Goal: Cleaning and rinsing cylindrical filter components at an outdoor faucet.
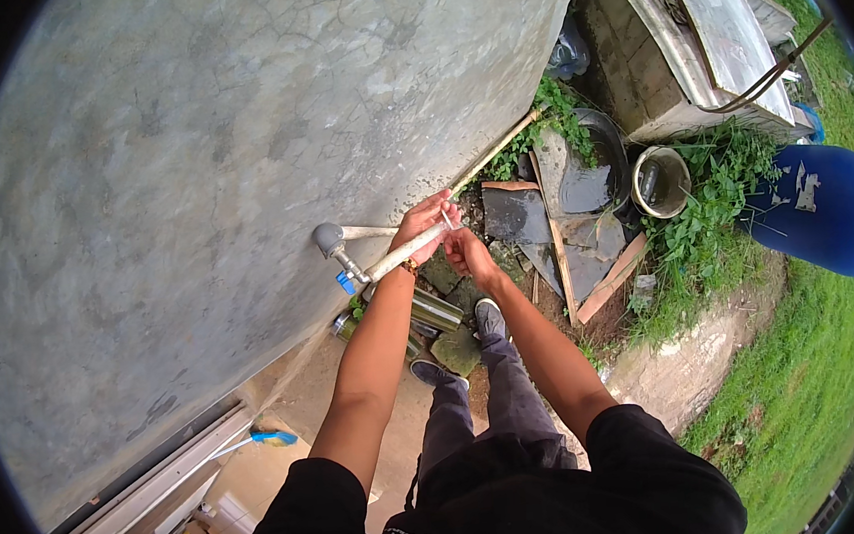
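The pipe (404,253) is whitish, the handle (346,283) blue.

1. The bare left hand (421,224) is at the free end of a whitish, round plastic pipe (401,253), which crosses in front of its grip.
2. The bare right hand (466,253), fingers curled, is just beside that end.
3. A blue-handled metal valve (349,271) joins the pipe to a grey plastic elbow (328,239).
4. A blue plastic barrel (830,225) is well apart, right.

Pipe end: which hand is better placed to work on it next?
Probably the right hand: it is right at the tip of the pipe, while the left hand lies behind, seemingly steadying it.
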`<state>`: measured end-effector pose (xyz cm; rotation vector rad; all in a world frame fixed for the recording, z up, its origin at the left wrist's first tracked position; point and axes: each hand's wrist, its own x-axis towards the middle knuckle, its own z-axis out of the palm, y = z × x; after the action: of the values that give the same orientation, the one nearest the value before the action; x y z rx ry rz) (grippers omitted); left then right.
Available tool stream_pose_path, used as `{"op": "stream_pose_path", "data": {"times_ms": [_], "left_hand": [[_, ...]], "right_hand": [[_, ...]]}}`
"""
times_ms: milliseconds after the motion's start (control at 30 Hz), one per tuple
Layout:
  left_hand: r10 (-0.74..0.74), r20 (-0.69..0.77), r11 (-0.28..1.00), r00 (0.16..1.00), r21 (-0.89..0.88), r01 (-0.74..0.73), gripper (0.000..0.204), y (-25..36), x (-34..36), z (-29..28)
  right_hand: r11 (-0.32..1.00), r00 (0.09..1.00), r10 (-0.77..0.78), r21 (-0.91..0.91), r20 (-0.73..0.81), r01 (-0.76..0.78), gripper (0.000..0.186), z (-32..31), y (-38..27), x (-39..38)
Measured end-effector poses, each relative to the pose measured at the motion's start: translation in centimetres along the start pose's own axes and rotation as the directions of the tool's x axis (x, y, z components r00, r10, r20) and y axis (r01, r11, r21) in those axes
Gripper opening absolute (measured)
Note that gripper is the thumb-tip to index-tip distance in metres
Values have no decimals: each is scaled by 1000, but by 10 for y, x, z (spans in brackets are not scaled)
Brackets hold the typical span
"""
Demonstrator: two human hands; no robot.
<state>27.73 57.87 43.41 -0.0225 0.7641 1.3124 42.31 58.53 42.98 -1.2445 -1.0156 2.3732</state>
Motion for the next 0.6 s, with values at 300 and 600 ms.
{"op": "stream_pose_path", "data": {"times_ms": [300,600], "left_hand": [[12,29,952,999,306,-20,11,-35,-13,-10],[49,-99,995,994,92,-40,11,-18,-10,-10]], "right_hand": [[463,982,-153,871,-107,167,33,-48,-57,49],[971,971,-222,76,-85,228,38,7,-20,19]]}}
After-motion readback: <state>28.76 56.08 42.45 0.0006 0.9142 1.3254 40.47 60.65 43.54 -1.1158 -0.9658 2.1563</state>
